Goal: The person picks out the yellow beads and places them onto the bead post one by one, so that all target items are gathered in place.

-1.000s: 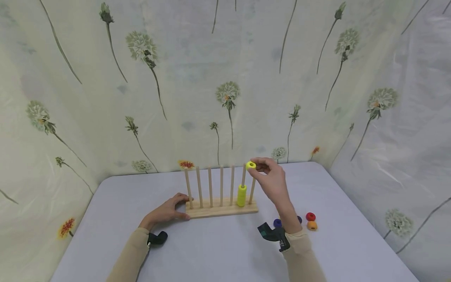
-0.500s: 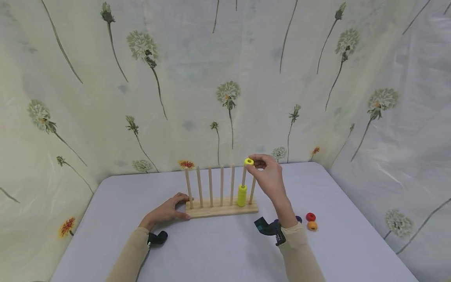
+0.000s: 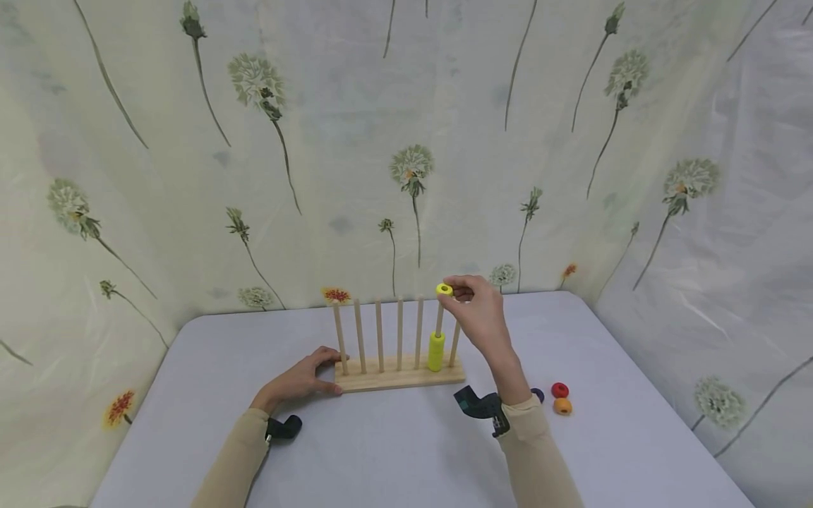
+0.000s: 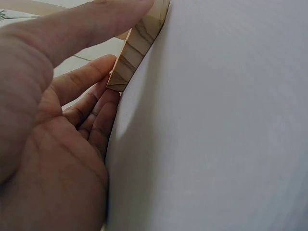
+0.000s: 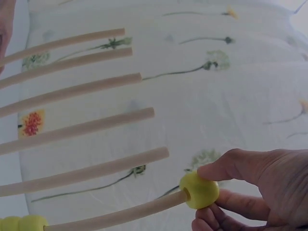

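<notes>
A wooden peg stand (image 3: 400, 381) with a row of upright pegs stands on the table. My left hand (image 3: 298, 381) holds its left end, the thumb at the front corner and the fingers behind; the left wrist view shows the base's end (image 4: 132, 60) between them. My right hand (image 3: 480, 314) pinches a yellow bead (image 3: 444, 290) between thumb and fingers. In the right wrist view, that bead (image 5: 199, 190) sits at the tip of a peg (image 5: 120, 215), its hole meeting the peg's end. Lower on this same peg is a stack of yellow beads (image 3: 436, 351).
Right of the right forearm lie a red bead (image 3: 559, 390), an orange bead (image 3: 562, 406) and a dark blue bead (image 3: 538, 395), partly hidden by the wrist. A flower-printed curtain (image 3: 343, 176) hangs behind the white table (image 3: 381, 451).
My right hand has moved slightly left and up, bringing the yellow bead from beside the peg to its tip. The left hand has stayed at the stand's end.
</notes>
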Demonstrator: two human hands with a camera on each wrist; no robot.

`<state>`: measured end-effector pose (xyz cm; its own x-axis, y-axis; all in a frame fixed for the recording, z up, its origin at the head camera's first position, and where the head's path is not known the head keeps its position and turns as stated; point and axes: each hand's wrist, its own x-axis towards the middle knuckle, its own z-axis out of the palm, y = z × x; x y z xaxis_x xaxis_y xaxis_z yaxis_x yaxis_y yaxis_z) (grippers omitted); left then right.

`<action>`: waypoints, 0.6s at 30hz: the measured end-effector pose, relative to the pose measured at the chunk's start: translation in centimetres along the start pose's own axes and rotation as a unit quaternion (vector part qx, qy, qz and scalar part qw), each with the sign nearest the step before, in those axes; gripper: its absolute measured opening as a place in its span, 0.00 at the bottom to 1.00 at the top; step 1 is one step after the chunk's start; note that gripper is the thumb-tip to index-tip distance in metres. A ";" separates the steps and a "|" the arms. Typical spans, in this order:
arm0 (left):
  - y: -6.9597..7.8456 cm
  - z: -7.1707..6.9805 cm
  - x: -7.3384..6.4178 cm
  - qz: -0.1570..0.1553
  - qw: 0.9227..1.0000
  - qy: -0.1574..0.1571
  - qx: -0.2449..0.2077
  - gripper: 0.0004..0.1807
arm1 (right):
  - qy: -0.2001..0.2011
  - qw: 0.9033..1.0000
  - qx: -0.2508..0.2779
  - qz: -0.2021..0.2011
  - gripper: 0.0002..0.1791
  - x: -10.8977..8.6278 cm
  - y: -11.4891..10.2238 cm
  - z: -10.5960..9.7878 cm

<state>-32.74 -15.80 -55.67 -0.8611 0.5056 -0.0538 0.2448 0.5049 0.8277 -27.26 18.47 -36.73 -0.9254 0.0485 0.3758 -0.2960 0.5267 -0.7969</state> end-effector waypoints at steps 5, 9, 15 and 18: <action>0.1 -0.1 -0.1 0.005 1.000 -0.003 0.004 0.34 | -0.002 1.000 -0.004 0.005 0.17 0.1 -0.1 0.1; 0.2 -0.2 -0.1 0.007 1.000 -0.002 0.010 0.35 | -0.001 1.000 -0.011 0.011 0.17 0.3 -0.1 0.2; 0.2 -0.3 -0.1 0.006 1.000 -0.003 0.009 0.35 | 0.001 1.000 -0.014 0.020 0.17 0.4 -0.1 0.3; 0.2 -0.3 -0.1 0.007 1.000 -0.004 0.007 0.36 | 0.003 1.000 -0.016 0.022 0.17 0.5 -0.1 0.3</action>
<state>-32.78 -15.93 -55.35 -0.8540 0.5181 -0.0479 0.2620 0.5076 0.8208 -27.76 18.13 -36.59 -0.9359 0.0774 0.3437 -0.2471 0.5512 -0.7969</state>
